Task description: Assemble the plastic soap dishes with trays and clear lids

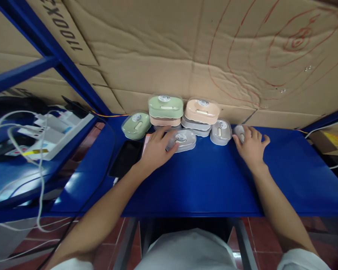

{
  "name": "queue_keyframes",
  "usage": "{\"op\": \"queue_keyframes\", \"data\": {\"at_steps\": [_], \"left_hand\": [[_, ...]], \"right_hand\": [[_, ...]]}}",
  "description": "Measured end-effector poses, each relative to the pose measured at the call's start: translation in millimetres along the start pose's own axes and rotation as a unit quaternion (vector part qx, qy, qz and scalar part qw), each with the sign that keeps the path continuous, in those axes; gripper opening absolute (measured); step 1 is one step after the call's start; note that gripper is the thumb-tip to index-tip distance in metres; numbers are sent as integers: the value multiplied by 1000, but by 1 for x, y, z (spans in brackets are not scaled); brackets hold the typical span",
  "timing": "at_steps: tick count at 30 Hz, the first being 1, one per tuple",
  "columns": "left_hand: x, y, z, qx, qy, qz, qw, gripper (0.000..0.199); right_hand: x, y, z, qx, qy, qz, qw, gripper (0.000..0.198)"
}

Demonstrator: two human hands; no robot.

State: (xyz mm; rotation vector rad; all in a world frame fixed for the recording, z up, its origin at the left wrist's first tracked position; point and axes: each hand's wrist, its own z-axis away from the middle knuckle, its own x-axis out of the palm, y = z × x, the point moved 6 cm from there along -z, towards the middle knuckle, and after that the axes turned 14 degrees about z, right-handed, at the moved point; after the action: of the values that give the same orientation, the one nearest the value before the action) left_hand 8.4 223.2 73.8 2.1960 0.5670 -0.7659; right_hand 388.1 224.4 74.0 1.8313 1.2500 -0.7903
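My left hand is closed around the left end of a grey oval lidded box, thumb in front and fingers behind. My right hand curls over another grey lidded box, mostly hidden beneath the fingers; its little finger sticks out to the side. Between the hands stands a third grey lidded box, turned lengthwise. Behind are two stacks, one topped by a green lidded box, the other by a peach lidded box. A single green lidded box sits at the left.
A black phone lies on the blue table, a pink item beside it. Cardboard walls the back. White cables and a power strip fill the left; a carton stands at the far right.
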Motion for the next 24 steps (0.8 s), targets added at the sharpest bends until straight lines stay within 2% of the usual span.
{"op": "queue_keyframes", "data": {"at_steps": [3, 7, 10, 12, 15, 17, 20, 22, 24], "left_hand": [[16, 3, 8, 22, -57, -20, 998, 51], [25, 15, 14, 47, -96, 15, 994, 40], [27, 29, 17, 68, -114, 46, 990, 38], [29, 35, 19, 73, -122, 67, 988, 38], [32, 37, 20, 80, -110, 70, 988, 36], [30, 37, 19, 91, -73, 47, 992, 33], [26, 45, 21, 122, -44, 30, 991, 24], [29, 52, 24, 143, -71, 26, 987, 22], [36, 59, 28, 155, -118, 11, 981, 30]], "right_hand": [[-5, -27, 11, -94, 32, -87, 991, 52], [-14, -57, 21, -180, 38, -151, 971, 53], [-20, -75, 30, -244, 27, -171, 954, 63], [-25, -86, 38, -305, 13, -195, 932, 67], [-27, -93, 46, -362, -2, -226, 904, 66], [-23, -90, 43, -346, -6, -223, 911, 61], [-12, -74, 31, -248, -3, -196, 949, 57], [-7, -64, 24, -186, 2, -179, 966, 59], [-3, -57, 19, -152, 4, -171, 974, 65]]}}
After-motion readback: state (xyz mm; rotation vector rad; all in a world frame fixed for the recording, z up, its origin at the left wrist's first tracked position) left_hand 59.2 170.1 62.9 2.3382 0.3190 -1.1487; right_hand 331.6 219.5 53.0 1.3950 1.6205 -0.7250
